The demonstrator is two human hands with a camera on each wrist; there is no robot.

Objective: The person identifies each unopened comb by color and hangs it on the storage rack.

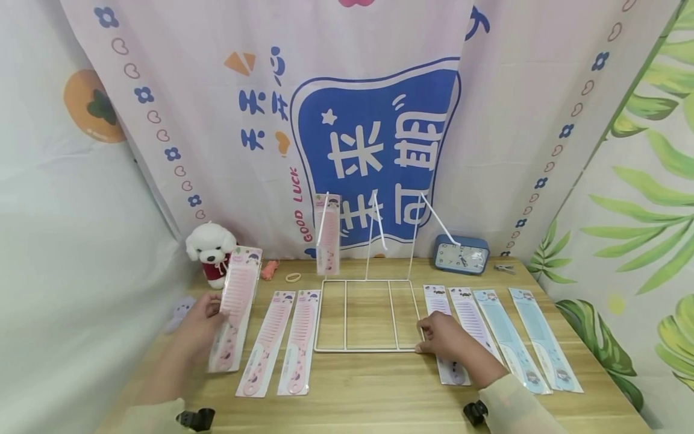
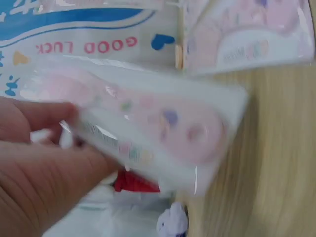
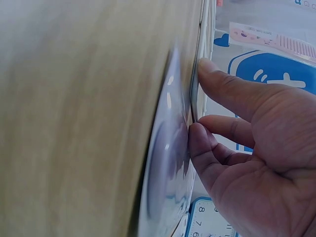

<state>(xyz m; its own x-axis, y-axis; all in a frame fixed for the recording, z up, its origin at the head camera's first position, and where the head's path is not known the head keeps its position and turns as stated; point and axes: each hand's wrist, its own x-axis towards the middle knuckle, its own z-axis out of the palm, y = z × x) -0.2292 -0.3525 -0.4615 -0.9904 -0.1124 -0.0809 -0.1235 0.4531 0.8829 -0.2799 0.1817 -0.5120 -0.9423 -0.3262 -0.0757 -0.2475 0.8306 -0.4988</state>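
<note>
My left hand (image 1: pixel 203 322) pinches a packaged pink comb (image 1: pixel 238 304) by its long edge, tilted above the table's left side. In the left wrist view the handle end with its round hole shows through the clear wrapper. A white wire display rack (image 1: pixel 371 349) stands mid-table with three prongs angled up. From its left prong hangs another pink comb pack (image 1: pixel 328 238). At the rack's front right corner, my right hand (image 1: pixel 441 337) grips the base wire between thumb and fingers. Partly beneath that hand lies a purple comb pack (image 1: pixel 452 371).
Two pink comb packs (image 1: pixel 265 346) lie left of the rack. To its right are a second purple pack (image 1: pixel 474 319) and two blue packs (image 1: pixel 512 340). Behind stand a plush dog (image 1: pixel 211 247) and a blue clock (image 1: pixel 461 256); a hair tie (image 1: pixel 293 277) lies nearby.
</note>
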